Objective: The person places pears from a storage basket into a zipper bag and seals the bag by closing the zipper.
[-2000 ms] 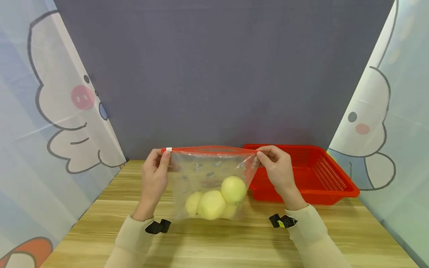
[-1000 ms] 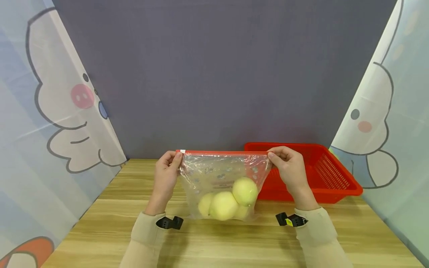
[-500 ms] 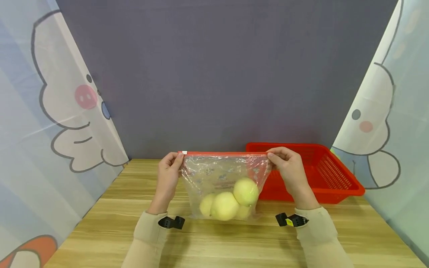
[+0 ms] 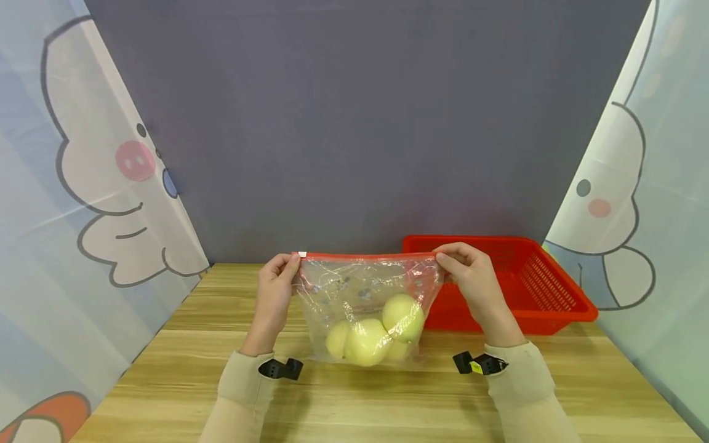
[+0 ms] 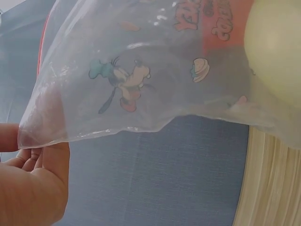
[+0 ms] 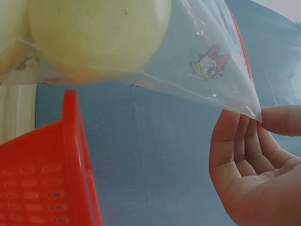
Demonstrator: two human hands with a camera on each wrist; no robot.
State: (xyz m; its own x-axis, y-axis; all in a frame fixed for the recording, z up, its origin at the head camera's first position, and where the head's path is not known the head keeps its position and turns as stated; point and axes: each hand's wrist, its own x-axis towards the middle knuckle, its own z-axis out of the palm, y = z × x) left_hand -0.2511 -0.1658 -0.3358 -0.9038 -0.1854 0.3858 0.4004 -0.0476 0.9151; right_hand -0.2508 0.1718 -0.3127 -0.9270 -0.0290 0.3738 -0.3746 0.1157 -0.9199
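A clear zip bag (image 4: pixel 343 286) with a red top strip and printed cartoon figures hangs upright between both hands. Several pale yellow-green round fruits (image 4: pixel 367 342) lie in its lower part. My left hand (image 4: pixel 275 289) pinches the top left corner, right by the white slider (image 4: pixel 302 254). At the opposite top corner, my right hand (image 4: pixel 471 277) pinches the bag between thumb and fingers. The left wrist view shows the thumb in front of the bag corner and fingers behind it. In the right wrist view a large fruit (image 6: pixel 99 37) presses against the film.
A red plastic basket (image 4: pixel 559 317) with slotted walls stands at the back right, partly behind the bag and right hand. Under everything lies a wood-grain table (image 4: pixel 354 406). A dark grey cloth (image 4: pixel 354 123) rises behind, with cartoon-printed curtains (image 4: pixel 100 184) on the sides.
Since two seconds ago both hands and the bag have shifted right. The bag's mouth, slightly parted then, now forms a flat strip. In the last half second the right hand has edged left.
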